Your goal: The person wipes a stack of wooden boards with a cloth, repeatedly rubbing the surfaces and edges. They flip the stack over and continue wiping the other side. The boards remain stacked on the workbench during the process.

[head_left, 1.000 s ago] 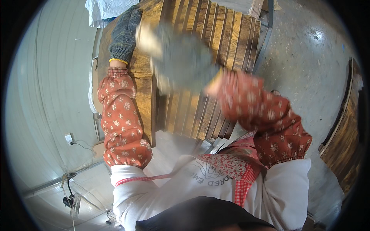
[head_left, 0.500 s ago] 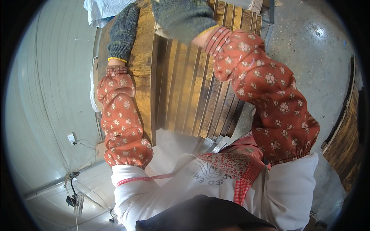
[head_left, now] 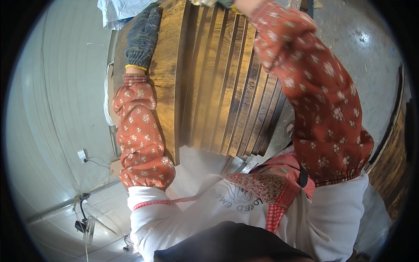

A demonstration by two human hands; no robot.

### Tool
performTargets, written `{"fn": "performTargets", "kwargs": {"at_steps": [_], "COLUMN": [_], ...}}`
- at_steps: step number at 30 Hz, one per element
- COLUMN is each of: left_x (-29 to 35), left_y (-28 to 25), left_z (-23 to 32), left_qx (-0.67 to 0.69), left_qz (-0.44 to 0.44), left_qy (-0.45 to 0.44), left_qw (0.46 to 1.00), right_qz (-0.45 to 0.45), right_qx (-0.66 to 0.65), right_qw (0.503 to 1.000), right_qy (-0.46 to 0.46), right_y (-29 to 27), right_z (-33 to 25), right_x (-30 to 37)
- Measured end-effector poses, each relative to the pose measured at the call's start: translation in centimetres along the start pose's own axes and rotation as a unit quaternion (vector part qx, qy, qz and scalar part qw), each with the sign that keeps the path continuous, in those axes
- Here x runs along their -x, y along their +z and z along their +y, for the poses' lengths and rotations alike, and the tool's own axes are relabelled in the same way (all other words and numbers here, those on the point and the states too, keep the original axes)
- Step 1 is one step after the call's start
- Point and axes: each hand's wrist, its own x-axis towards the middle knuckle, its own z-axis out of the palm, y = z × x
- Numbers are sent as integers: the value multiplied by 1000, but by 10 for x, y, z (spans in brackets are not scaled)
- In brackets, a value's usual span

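My left hand [head_left: 143,37], gloved, lies flat and unclenched on the leftmost wood-grain board [head_left: 168,83], its long axis running away from me. Right hand [head_left: 226,3], mostly cropped, farther right over the stepped boards [head_left: 233,91], beside a pale wad [head_left: 203,2]; grip: cannot tell.

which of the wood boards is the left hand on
The leftmost board, directly under the gloved left hand. Its broad face shows, whereas the other boards, in a row to its right, show only narrower strips.
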Motion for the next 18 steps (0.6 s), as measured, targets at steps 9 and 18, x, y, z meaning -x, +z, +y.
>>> {"fn": "performTargets", "kwargs": {"at_steps": [9,18], "left_x": [-8,-7], "left_y": [10,19], "left_z": [-65,-92], "left_qx": [-182,-188], "left_qz": [-50,-29], "left_qy": [211,260], "left_qw": [959,947], "right_qz": [116,2], "right_qx": [-8,25], "right_qw": [991,1000], "right_qy": [-59,9], "right_y": [39,23], "right_z": [-13,-4], "right_x": [70,129]}}
